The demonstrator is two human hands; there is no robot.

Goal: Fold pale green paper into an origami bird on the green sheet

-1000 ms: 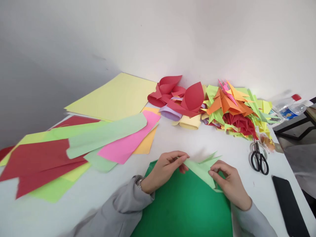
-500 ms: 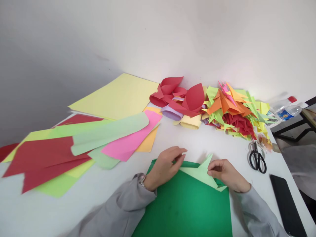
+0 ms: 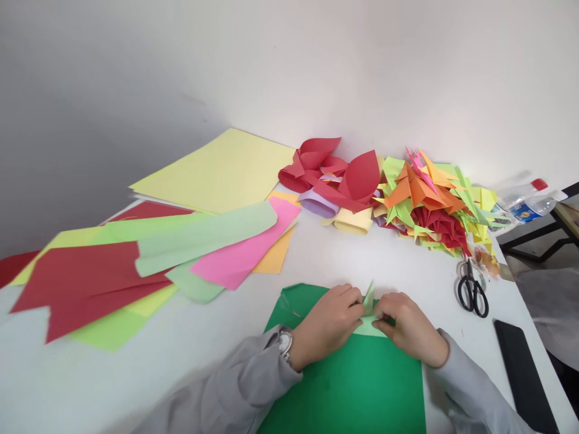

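A pale green folded paper piece, with one narrow point standing up, is held between both hands above a dark green sheet. My left hand, a watch at its wrist, pinches the left part of the piece, and its fingers cover that end. From the other side my right hand grips the piece between thumb and curled fingers. The fingertips of the two hands are close together, with the upright point between them. Part of the folded piece is hidden behind my fingers.
Coloured paper sheets overlap on the left, beside large yellow sheets. Curled red paper pieces and a heap of folded paper shapes lie at the back. Black scissors, a phone and plastic bottles are at right.
My left hand has moved right onto the pale green piece and now grips it. The piece has turned so its point stands up between both hands.
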